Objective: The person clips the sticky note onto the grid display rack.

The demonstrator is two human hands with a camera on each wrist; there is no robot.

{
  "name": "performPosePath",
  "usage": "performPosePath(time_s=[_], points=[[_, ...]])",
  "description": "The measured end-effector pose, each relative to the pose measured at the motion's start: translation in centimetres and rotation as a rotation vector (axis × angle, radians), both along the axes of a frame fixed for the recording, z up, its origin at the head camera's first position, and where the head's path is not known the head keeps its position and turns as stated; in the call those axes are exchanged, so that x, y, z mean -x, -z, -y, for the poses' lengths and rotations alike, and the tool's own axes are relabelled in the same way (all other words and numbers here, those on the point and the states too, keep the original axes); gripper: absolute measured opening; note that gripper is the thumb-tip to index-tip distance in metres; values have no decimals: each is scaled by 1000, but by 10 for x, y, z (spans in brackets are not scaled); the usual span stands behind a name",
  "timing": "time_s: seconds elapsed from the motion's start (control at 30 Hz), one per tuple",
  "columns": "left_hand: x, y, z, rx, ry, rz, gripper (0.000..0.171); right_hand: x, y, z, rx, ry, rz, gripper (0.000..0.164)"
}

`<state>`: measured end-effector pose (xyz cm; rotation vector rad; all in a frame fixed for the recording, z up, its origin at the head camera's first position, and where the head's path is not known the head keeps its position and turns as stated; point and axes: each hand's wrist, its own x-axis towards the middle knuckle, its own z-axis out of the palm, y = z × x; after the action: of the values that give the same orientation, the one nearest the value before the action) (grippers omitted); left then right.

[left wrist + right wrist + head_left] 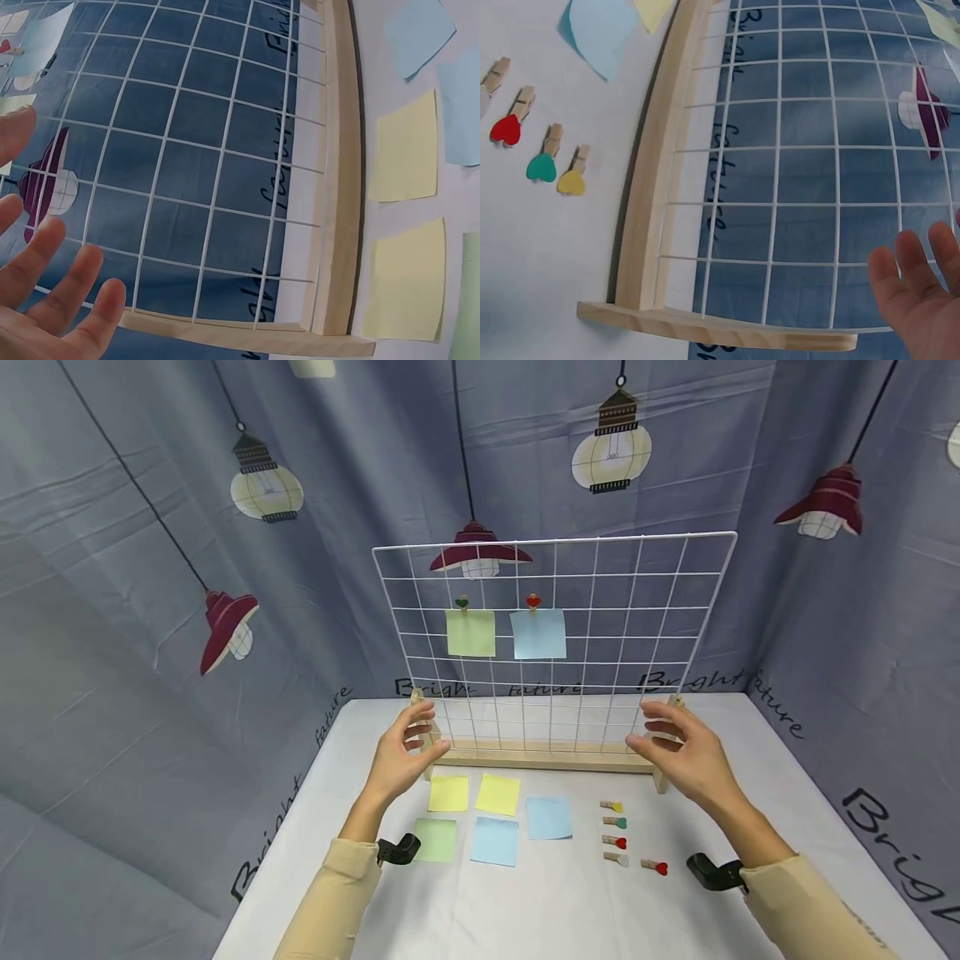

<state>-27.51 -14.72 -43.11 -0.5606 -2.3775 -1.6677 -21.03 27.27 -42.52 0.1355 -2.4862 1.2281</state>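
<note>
A white wire grid panel stands in a wooden base. My left hand is by its lower left corner, fingers apart and holding nothing. By the lower right corner is my right hand, likewise holding nothing; whether either hand touches the frame I cannot tell. Small heart clothespins fix a green sticky note and a blue sticky note to the wires. The left one's heart is dark green, the right one's red.
On the white table, in front of the base, lie yellow notes, blue notes and a green note. Farther right lie several heart clothespins, among them a yellow one and a red one. A patterned grey-blue curtain surrounds the table.
</note>
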Motion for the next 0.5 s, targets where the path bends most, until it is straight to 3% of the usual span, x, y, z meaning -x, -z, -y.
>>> performPosePath(time_s=[0.17, 0.5], points=[[-12, -6, 0, 4, -2, 4, 65, -2, 3, -1, 2, -2, 11, 60], [-13, 5, 1, 0, -13, 27, 64, -6, 14, -3, 10, -15, 2, 57]])
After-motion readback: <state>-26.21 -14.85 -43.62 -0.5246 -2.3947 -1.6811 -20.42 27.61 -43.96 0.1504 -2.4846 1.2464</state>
